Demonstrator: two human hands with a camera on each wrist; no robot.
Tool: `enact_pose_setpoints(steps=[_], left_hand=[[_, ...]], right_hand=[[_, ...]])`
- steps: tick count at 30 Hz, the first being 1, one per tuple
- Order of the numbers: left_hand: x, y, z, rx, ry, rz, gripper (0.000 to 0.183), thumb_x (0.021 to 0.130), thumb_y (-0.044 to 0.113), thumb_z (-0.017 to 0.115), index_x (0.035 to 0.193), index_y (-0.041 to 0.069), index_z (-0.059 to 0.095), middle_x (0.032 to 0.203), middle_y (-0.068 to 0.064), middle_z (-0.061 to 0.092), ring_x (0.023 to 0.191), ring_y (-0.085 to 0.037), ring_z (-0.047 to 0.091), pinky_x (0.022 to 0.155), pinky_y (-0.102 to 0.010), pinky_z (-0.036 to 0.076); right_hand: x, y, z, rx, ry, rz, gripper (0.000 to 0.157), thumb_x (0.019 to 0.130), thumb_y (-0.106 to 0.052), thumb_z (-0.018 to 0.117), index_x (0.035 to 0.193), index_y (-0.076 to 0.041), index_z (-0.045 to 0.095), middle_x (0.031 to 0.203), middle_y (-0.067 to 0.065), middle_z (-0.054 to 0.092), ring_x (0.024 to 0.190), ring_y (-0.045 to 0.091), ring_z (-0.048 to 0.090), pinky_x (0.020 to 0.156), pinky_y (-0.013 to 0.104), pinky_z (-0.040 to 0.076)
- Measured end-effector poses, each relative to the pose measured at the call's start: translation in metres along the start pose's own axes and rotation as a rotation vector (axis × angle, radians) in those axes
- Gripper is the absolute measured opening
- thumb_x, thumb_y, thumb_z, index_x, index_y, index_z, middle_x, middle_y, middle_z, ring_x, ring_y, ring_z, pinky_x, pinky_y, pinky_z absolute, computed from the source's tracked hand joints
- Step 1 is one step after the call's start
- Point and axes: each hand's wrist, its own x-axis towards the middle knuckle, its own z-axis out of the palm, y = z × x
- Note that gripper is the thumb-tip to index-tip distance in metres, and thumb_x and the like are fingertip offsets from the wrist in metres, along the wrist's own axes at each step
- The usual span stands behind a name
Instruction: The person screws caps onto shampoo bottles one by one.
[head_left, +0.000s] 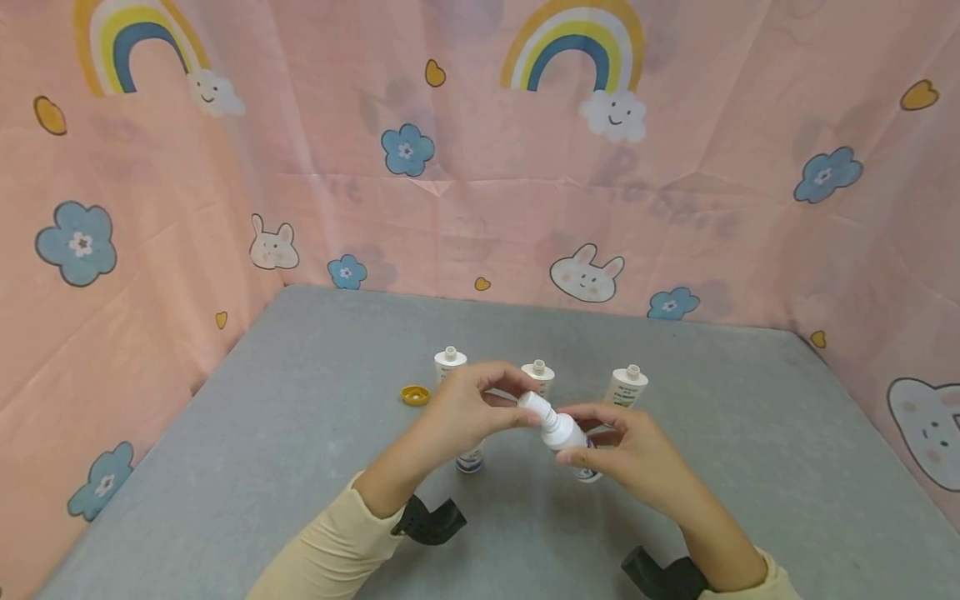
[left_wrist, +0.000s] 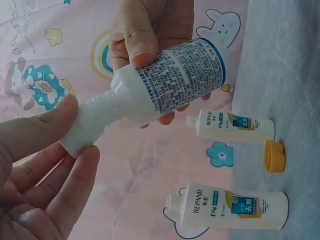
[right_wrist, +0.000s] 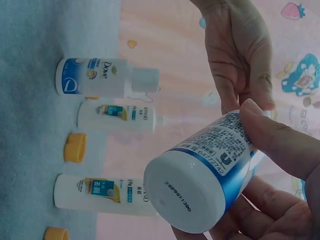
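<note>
Tilted above the table, a white shampoo bottle [head_left: 566,435] with a blue-edged label is gripped around its body by my right hand [head_left: 637,450]. My left hand [head_left: 468,404] pinches the white cap [head_left: 534,405] at the bottle's mouth between thumb and fingers. Screw threads on the neck [left_wrist: 102,106] show below the cap in the left wrist view. The right wrist view shows the printed bottle base [right_wrist: 182,192] facing the camera. Behind my left hand, a capped Dove bottle [right_wrist: 97,77] stands upright, mostly hidden in the head view.
Three REPAND bottles without caps stand in a row farther back: left [head_left: 450,358], middle [head_left: 538,375] and right [head_left: 627,385]. A yellow cap [head_left: 416,396] lies beside the left one. Another yellow cap [right_wrist: 56,233] shows in the right wrist view. Pink printed cloth [head_left: 337,125] surrounds the grey table [head_left: 225,467].
</note>
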Motion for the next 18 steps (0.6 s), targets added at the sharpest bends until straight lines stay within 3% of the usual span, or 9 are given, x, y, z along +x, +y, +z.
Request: enact_pose_setpoints(steps=[9,18], left_hand=[[-0.0019,0.0004,0.0028,0.052,0.000,-0.008,0.026,0.079,0.014,0.084,0.104,0.013,0.077,0.108,-0.005,0.073,0.086,-0.010,0.072,0.075,-0.023,0.060],[-0.0014,-0.0009,0.0066,0.093,-0.010,0.061,0.028,0.079,0.009,0.084,0.106,0.009,0.076,0.109,-0.005,0.073,0.094,-0.011,0.068,0.078,-0.019,0.059]], right_hand=[[0.0001,-0.0012,0.0008,-0.018,0.009,0.014,0.041,0.082,-0.025,0.082,0.118,-0.009,0.072,0.117,0.008,0.072,0.099,0.019,0.064,0.087,0.038,0.055],[0.0002,-0.0005,0.0014,-0.025,0.009,0.034,0.043,0.081,-0.025,0.083,0.119,-0.008,0.072,0.118,0.010,0.072,0.097,0.021,0.064,0.082,0.034,0.057]])
